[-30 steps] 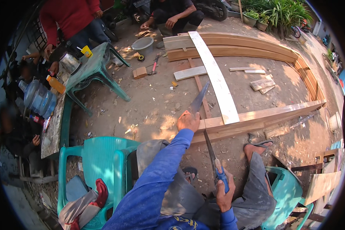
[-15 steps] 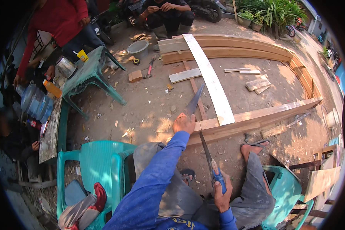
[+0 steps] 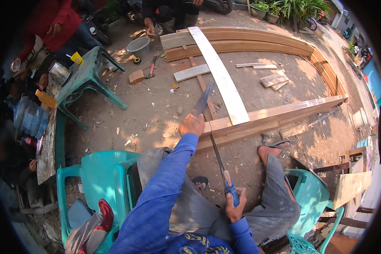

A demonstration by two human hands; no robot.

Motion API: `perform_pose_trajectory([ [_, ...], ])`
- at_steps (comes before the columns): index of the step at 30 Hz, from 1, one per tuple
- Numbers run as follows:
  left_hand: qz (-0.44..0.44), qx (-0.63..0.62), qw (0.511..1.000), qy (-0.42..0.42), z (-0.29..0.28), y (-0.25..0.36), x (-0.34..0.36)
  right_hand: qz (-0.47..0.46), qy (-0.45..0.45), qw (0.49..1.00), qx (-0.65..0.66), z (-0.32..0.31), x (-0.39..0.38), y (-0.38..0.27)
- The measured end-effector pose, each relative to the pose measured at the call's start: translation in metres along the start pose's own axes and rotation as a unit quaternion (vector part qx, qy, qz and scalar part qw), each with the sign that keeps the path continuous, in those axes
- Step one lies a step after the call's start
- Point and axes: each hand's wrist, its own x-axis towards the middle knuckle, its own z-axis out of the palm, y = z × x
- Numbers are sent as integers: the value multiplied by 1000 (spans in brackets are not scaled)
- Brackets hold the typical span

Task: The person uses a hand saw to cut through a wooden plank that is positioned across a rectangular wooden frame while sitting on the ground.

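In my right hand (image 3: 236, 206) is a handsaw (image 3: 218, 160) by its blue handle. Its narrow-looking blade slants up and meets the near end of a long brown timber (image 3: 264, 115). My left hand (image 3: 191, 125), back up, is closed over that same end, just left of the blade; its fingertips are mostly hidden. Beyond this hand juts a dark tapering saw-like blade (image 3: 204, 100); its base is hidden. A pale plank (image 3: 220, 76) spans from the near timber to the far timbers (image 3: 237, 46).
Green plastic chairs (image 3: 103, 171) (image 3: 307, 199) flank my legs. Short boards (image 3: 274, 79) and a hammer (image 3: 151, 67) lie on the dirt. A green table (image 3: 78, 91) stands at left, with a person in a red sleeve (image 3: 61, 19) behind it. Another person crouches near a grey basin (image 3: 138, 44).
My view has shifted, moving the scene up and left. The handsaw's handle is slightly farther from the timber. The crouching person's hands have parted; the red-sleeved person now holds a cup.
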Motion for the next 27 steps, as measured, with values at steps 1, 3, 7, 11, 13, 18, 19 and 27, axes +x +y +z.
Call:
perform_pose_trajectory([
  [1,7,-6,1000,10,1,1,0,0,3,1000,-5,-2,1,6],
  [3,16,-15,1000,11,5,6,1,16,-10,999,-48,-10,0,10],
  [7,22,5,999,36,12,-9,12,47,-41,997,-55,-10,16,-87],
  [11,-15,17,1000,2,9,-7,2,61,-42,993,-90,-39,-4,-109],
  [13,-10,16,1000,11,10,-9,11,6,-47,992,-117,-41,-9,-107],
  [18,-24,5,1000,-16,-4,11,-1,1,-29,996,-81,29,69,-60],
  [19,-11,1,1000,-13,3,9,3,-19,-20,996,-85,42,86,-55],
  [27,-26,18,999,-21,-13,1,2,22,-65,995,-77,-35,-11,-84],
])
